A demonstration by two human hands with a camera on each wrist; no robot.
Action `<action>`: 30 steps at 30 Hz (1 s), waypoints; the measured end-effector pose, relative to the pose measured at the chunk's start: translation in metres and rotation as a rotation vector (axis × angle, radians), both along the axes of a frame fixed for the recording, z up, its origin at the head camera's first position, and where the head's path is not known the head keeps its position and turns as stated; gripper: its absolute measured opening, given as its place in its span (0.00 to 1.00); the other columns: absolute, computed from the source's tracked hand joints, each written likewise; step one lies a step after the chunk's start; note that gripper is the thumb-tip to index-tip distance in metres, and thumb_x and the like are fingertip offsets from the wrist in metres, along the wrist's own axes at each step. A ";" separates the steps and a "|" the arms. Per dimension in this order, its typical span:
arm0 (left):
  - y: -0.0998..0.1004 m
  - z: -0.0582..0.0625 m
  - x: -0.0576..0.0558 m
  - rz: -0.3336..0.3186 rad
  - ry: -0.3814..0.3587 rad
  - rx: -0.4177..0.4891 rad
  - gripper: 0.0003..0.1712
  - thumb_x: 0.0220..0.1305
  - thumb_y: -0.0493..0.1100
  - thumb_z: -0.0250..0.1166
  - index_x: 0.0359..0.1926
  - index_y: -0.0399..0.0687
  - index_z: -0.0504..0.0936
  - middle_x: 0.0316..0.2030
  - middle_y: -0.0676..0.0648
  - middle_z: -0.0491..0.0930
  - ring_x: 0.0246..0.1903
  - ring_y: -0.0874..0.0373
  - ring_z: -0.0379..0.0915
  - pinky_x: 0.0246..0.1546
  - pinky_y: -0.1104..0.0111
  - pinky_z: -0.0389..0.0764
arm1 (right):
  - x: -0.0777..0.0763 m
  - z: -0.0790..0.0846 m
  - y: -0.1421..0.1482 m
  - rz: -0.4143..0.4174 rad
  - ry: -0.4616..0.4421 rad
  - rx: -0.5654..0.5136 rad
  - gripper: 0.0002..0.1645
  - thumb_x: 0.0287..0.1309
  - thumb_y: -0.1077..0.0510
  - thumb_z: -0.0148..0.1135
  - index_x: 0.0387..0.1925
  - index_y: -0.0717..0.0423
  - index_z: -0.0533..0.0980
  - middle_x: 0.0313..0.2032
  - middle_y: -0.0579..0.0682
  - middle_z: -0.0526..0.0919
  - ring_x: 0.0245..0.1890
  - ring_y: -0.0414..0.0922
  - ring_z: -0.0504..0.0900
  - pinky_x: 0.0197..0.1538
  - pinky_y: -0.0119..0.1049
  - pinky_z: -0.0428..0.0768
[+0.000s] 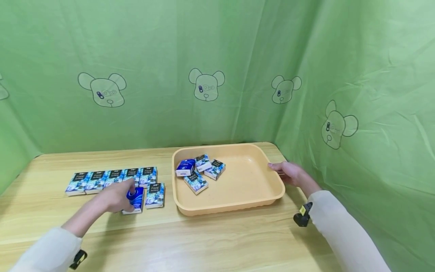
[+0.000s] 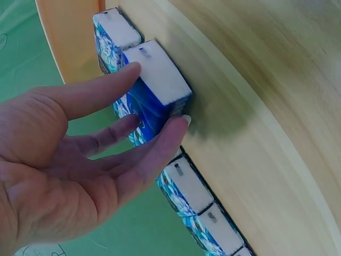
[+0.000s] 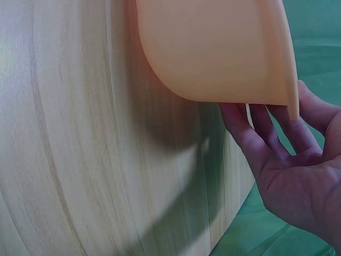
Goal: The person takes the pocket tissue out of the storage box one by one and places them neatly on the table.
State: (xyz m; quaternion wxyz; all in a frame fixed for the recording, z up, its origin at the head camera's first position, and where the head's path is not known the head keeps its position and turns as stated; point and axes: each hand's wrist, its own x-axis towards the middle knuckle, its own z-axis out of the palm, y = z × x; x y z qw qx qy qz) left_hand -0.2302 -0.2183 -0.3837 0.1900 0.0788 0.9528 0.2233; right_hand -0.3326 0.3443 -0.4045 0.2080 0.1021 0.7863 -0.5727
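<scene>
The left hand [image 1: 117, 195] pinches a dark-blue tissue pack [image 1: 137, 199] between thumb and fingers, just at nine o'clock of a single floral tissue pack [image 1: 155, 195]. A five-pack floral row [image 1: 114, 176] lies toward eleven. The right hand [image 1: 289, 172] grips the beige tray [image 1: 246, 181] at its three-o'clock rim; four packs [image 1: 196, 181] lie inside, toward nine.

Table [image 1: 210, 240], pale wood-grain top. Bears: one peach tray [image 1: 231, 206]; leftward, five floral packs [image 1: 114, 177] in a row; one loose floral pack [image 1: 155, 195], nearer.
</scene>
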 end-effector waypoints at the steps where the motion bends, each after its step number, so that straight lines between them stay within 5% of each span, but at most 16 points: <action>1: 0.001 0.000 0.000 0.000 0.003 0.003 0.29 0.51 0.36 0.77 0.51 0.37 0.72 0.36 0.42 0.77 0.31 0.50 0.73 0.27 0.63 0.78 | 0.000 0.000 0.000 0.002 0.002 0.001 0.28 0.70 0.49 0.60 0.60 0.68 0.73 0.37 0.45 0.87 0.39 0.40 0.85 0.48 0.38 0.87; 11: 0.004 -0.003 -0.004 0.000 0.041 -0.007 0.30 0.52 0.39 0.77 0.53 0.36 0.73 0.39 0.42 0.79 0.36 0.50 0.74 0.33 0.59 0.81 | -0.001 0.000 0.001 -0.020 -0.003 -0.013 0.21 0.70 0.50 0.61 0.53 0.62 0.77 0.37 0.46 0.86 0.39 0.41 0.86 0.48 0.37 0.87; 22: 0.007 -0.002 -0.005 -0.002 0.043 -0.008 0.29 0.52 0.39 0.77 0.52 0.37 0.73 0.37 0.44 0.79 0.35 0.50 0.73 0.32 0.60 0.80 | 0.001 0.001 0.000 0.004 0.003 -0.004 0.28 0.70 0.49 0.60 0.59 0.68 0.73 0.38 0.46 0.86 0.39 0.40 0.85 0.48 0.38 0.87; 30: 0.007 -0.001 -0.006 -0.013 0.027 -0.007 0.30 0.52 0.39 0.77 0.52 0.36 0.73 0.38 0.43 0.78 0.35 0.50 0.73 0.32 0.60 0.80 | -0.001 -0.001 0.000 -0.003 0.000 -0.024 0.21 0.70 0.50 0.61 0.54 0.63 0.76 0.36 0.45 0.87 0.38 0.40 0.86 0.48 0.38 0.87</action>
